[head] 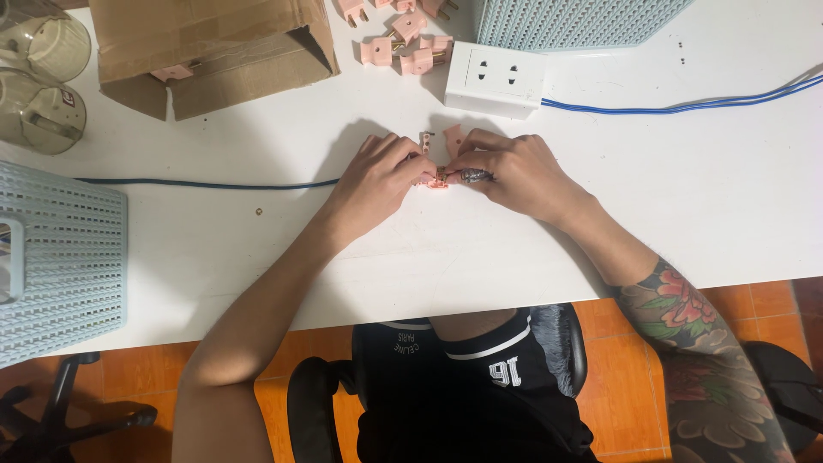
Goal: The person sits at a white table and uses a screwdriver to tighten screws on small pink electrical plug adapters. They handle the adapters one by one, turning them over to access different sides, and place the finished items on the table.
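Observation:
My left hand [377, 178] and my right hand [513, 171] meet over the white table [429, 249]. Together their fingertips pinch a small pink plug piece with brass metal parts [439, 177], held just above the tabletop. Two more small pink plug parts [452, 135] lie right behind my fingers. A blue cable [206, 183] runs from the left edge up to my left hand. Most of the held piece is hidden by my fingers.
A white socket box [497, 77] with a blue cable [686, 105] sits behind my hands. Several pink plugs [403, 47] lie near an open cardboard box [206, 47]. Light blue perforated baskets stand at the left [60, 266] and top right [566, 21]. Clear containers [39, 86] top left. A tiny brass screw [258, 211].

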